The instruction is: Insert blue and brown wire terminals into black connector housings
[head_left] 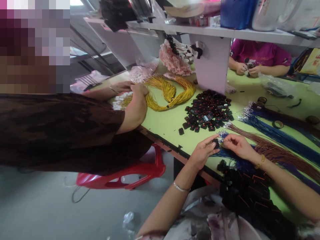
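My left hand (203, 151) pinches a small black connector (216, 143) above the green table's (170, 121) near edge. My right hand (237, 145) is closed in a pinch just right of it, on the end of a wire I cannot make out clearly. A pile of black connectors (207, 111) lies just beyond my hands. Blue wires (272, 133) and brown wires (275, 150) run off to the right under my right forearm. More black assembled pieces (245, 193) lie heaped near my lap.
A person in a dark brown top on a red stool (125, 178) works at a yellow wire bundle (170, 93) on the left. Another person in magenta sits behind a white shelf post (212, 63). Tape rolls (278, 124) lie at right.
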Available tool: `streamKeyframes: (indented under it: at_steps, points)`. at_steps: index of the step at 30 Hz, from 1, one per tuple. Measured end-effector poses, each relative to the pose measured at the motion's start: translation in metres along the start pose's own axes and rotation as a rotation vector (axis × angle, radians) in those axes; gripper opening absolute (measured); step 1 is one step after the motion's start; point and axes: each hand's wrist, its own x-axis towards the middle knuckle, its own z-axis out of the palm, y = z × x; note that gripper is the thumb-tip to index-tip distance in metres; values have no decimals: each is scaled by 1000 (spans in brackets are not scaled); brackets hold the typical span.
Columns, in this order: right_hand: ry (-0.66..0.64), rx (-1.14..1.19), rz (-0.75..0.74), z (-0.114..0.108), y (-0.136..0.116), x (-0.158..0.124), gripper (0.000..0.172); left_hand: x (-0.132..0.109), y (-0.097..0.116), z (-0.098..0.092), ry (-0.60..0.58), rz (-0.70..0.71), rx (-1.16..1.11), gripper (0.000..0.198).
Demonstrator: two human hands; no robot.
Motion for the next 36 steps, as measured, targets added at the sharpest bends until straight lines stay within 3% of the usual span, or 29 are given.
streamKeyframes:
  at_steps: [13, 30, 36]
  points:
    - [88, -245, -96, 5, -3, -5, 12, 10, -13, 7, -49, -7, -277, 26]
    - [82, -399, -205, 4, -2, -4, 14, 11, -18, 8, -31, -10, -218, 35]
    - [49, -445, -240, 5, 1, -3, 16, 8, -23, 17, 74, 1, -137, 34]
